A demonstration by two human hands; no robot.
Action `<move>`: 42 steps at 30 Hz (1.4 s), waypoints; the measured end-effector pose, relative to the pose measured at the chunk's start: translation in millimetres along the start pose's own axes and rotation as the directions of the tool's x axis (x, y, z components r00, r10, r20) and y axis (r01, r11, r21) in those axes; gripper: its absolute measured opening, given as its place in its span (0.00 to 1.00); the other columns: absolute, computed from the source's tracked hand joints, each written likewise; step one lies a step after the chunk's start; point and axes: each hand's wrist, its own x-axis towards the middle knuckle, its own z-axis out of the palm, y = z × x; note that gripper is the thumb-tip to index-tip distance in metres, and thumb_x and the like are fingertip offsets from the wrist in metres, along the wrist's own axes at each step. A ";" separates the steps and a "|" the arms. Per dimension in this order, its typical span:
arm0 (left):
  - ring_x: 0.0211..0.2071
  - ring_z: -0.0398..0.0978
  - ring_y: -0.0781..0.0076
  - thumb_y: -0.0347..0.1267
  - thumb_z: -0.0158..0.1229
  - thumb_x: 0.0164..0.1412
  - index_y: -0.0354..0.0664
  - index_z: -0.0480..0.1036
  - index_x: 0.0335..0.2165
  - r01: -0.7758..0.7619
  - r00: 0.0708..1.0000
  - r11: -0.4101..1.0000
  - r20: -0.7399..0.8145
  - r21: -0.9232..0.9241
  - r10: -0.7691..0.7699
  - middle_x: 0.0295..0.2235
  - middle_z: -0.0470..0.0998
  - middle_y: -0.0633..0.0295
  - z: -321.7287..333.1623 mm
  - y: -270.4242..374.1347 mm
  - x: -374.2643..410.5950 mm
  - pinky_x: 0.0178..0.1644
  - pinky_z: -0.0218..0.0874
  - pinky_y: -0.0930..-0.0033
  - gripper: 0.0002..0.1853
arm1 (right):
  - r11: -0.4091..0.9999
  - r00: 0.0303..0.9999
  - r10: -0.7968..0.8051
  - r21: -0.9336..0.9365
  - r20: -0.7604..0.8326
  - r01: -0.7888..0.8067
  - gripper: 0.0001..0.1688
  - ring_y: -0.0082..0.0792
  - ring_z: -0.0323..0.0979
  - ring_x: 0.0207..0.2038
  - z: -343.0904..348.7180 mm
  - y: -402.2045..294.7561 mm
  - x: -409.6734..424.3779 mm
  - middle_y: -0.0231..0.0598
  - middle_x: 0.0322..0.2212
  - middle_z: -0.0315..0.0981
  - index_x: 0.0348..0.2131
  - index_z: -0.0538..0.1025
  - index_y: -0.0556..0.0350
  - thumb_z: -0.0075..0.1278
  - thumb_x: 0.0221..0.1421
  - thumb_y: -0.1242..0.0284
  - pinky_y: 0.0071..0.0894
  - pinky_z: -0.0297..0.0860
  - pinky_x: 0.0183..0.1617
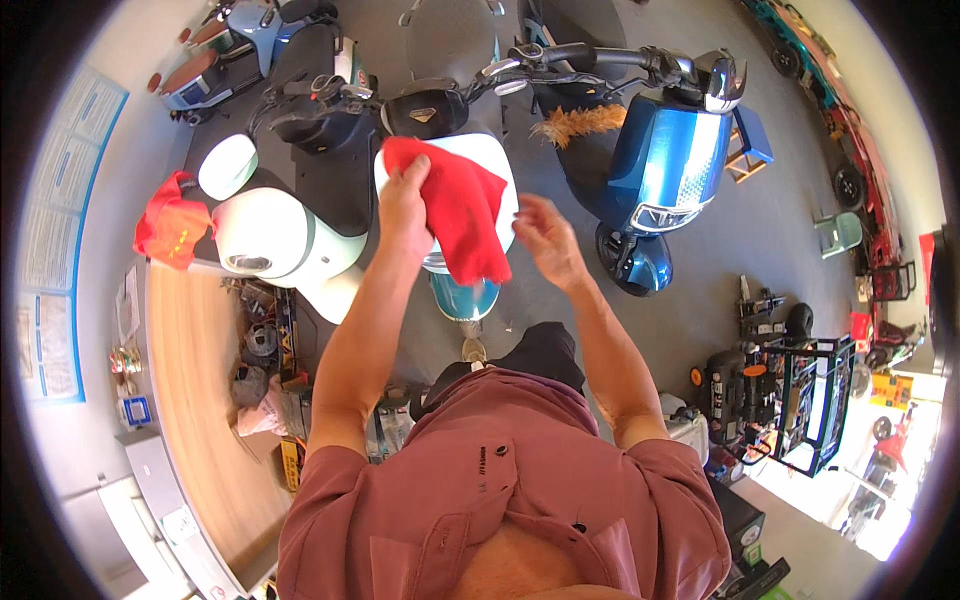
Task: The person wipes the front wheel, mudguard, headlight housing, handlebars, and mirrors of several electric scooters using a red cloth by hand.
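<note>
A red cloth (469,210) hangs from my left hand (405,214), pinched under the thumb. It spreads across the white front panel (506,161) of a scooter and hides most of it. Just right of the cloth, my right hand (549,238) is raised with nothing in it; its fingers are blurred, loosely bent and apart. Below the panel shows the scooter's teal front fender (457,296). Above it are the black handlebar cover (424,114) with a badge and the dark seat (452,37).
A pale green scooter (262,232) stands close on the left, with a red cloth item (174,221) at its handlebar. To the right, a blue scooter (660,165) carries a brown duster (581,124). A wooden counter (187,390) runs along the left. Metal racks (814,405) stand at lower right.
</note>
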 end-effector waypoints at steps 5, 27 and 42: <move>0.35 0.80 0.65 0.31 0.60 0.63 0.33 0.73 0.40 -0.540 0.841 0.704 0.270 0.461 0.468 0.34 0.81 0.54 54.4 40.8 85.7 0.39 0.70 0.64 0.12 | 0.988 0.972 0.141 -0.091 0.186 -0.126 0.20 0.25 0.73 0.42 -14.3 -5.0 7.3 0.34 0.40 0.76 0.55 0.73 0.63 0.55 0.65 0.74 0.27 0.71 0.48; 0.39 0.79 0.42 0.46 0.64 0.62 0.38 0.72 0.50 -0.652 0.743 -0.047 0.649 0.757 0.163 0.37 0.81 0.46 115.9 -59.3 280.0 0.44 0.70 0.55 0.26 | 0.983 0.983 0.164 -0.103 0.083 -0.155 0.15 0.29 0.78 0.34 -138.2 82.8 145.5 0.42 0.34 0.81 0.45 0.79 0.66 0.55 0.59 0.75 0.29 0.74 0.40; 0.34 0.80 0.58 0.40 0.59 0.68 0.37 0.78 0.39 -0.637 0.722 -0.019 0.605 0.771 0.336 0.33 0.81 0.53 109.6 -69.3 279.5 0.39 0.69 0.62 0.15 | 0.978 0.986 0.091 -0.200 0.141 -0.061 0.14 0.36 0.81 0.33 -135.2 66.5 175.2 0.45 0.36 0.82 0.43 0.81 0.62 0.55 0.55 0.78 0.34 0.76 0.41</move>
